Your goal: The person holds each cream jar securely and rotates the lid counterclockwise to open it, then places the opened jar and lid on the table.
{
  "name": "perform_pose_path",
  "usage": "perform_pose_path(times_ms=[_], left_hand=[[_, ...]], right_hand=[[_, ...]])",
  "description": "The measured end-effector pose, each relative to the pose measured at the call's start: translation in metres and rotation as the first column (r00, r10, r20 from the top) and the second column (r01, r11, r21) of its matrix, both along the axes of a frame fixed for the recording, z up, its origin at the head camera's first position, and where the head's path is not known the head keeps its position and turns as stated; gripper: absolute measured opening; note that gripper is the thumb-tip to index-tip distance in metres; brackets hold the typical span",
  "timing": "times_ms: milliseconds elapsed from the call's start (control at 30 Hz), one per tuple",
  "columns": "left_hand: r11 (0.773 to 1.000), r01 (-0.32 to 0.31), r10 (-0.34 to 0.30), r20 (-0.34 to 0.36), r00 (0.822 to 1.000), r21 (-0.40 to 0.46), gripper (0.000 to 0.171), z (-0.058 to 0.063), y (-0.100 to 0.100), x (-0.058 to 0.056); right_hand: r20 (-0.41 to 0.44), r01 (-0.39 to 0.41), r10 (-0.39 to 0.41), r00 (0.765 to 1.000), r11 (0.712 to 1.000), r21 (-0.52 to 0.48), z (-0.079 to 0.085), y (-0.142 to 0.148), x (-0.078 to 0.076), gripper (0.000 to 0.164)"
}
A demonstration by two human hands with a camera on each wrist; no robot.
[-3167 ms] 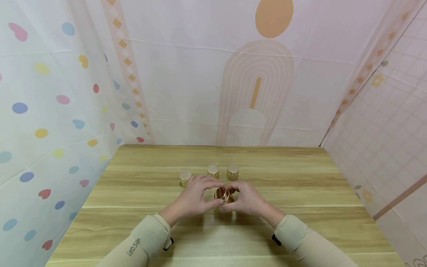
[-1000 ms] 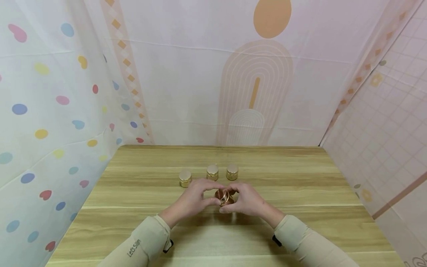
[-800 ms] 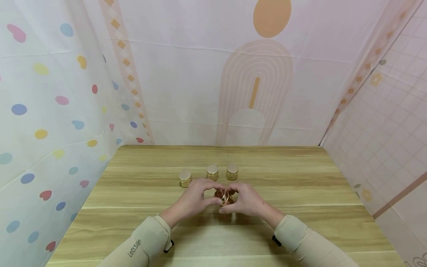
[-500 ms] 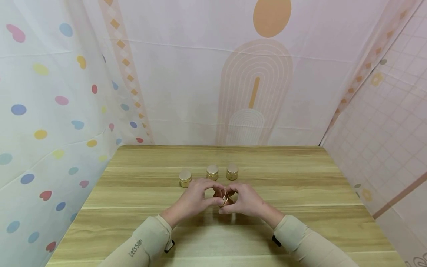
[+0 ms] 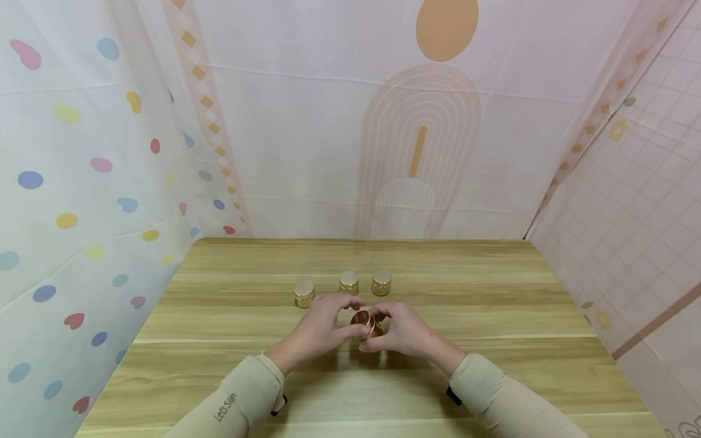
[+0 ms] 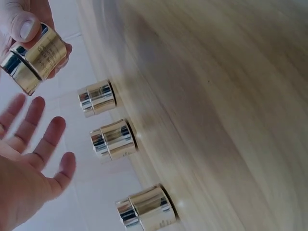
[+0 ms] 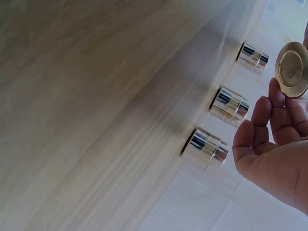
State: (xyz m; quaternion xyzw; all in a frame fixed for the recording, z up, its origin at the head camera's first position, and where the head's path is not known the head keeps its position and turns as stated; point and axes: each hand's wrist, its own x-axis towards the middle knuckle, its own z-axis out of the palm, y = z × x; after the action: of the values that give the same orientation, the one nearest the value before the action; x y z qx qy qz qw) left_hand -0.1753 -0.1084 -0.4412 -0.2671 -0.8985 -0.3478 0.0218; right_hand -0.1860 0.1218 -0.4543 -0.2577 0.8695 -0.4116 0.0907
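Note:
A small gold jar with a shiny band, its lid (image 5: 360,319) turned toward the left, is held tilted between both hands above the table. My right hand (image 5: 402,328) grips its lower body (image 6: 48,50) between thumb and fingers. The jar's round base (image 7: 291,70), with small print on it, faces the right wrist camera. My left hand (image 5: 325,322) has its thumb at the lid, while the fingers are raised with a gap from it. In the left wrist view, the left fingers (image 6: 48,142) are spread apart below the jar.
Three similar gold jars stand upright on the wooden table (image 5: 219,316) beyond the hands: a left jar (image 5: 304,294), a middle jar (image 5: 348,283) and a right jar (image 5: 381,283). Patterned curtains (image 5: 296,140) hang behind and beside the table.
The left fingers have lifted off the lid since half a second ago, leaving the thumb at it. The right hand keeps its grip, and the jar has tilted a little since the earliest frame.

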Motion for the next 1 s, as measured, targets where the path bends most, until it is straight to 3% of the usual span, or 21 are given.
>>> perform_pose_path(times_ms=[67,133,267,367,700,867,1000], left_hand=[[0.999,0.028,-0.031,-0.068,0.997,-0.037,0.055,0.0010,-0.0025,0.0005],[0.993,0.062,-0.079,-0.171,0.982,-0.101,0.060,0.0026,-0.0047,0.0006],[0.965,0.075,-0.169,-0.377,0.911,-0.250,0.062,0.0035,-0.0063,0.0011],[0.955,0.066,-0.188,-0.416,0.890,-0.291,0.062,0.0025,-0.0060,0.0019],[0.956,0.053,-0.147,-0.320,0.936,-0.287,0.064,0.0032,-0.0059,0.0046],[0.960,0.048,-0.118,-0.245,0.962,-0.274,0.060,0.0017,-0.0063,0.0046],[0.966,0.034,-0.090,-0.211,0.973,-0.255,0.056,-0.0007,-0.0063,0.0045]], right_hand=[[0.010,0.002,-0.002,1.000,1.000,-0.004,-0.0001,0.0006,-0.0002,0.045],[0.017,0.003,-0.003,1.000,1.000,-0.003,-0.0004,0.0018,-0.0003,0.049],[0.017,-0.003,0.003,1.000,1.000,0.009,-0.0013,0.0033,-0.0010,0.054],[0.005,-0.010,0.010,1.000,1.000,0.021,-0.0016,0.0030,-0.0011,0.052],[0.001,0.000,0.000,1.000,1.000,0.027,-0.0021,0.0015,0.0010,0.056],[0.004,0.002,-0.002,1.000,1.000,0.031,-0.0016,0.0003,0.0010,0.048],[-0.014,-0.003,0.004,1.000,0.999,0.038,-0.0015,-0.0006,0.0008,0.043]])
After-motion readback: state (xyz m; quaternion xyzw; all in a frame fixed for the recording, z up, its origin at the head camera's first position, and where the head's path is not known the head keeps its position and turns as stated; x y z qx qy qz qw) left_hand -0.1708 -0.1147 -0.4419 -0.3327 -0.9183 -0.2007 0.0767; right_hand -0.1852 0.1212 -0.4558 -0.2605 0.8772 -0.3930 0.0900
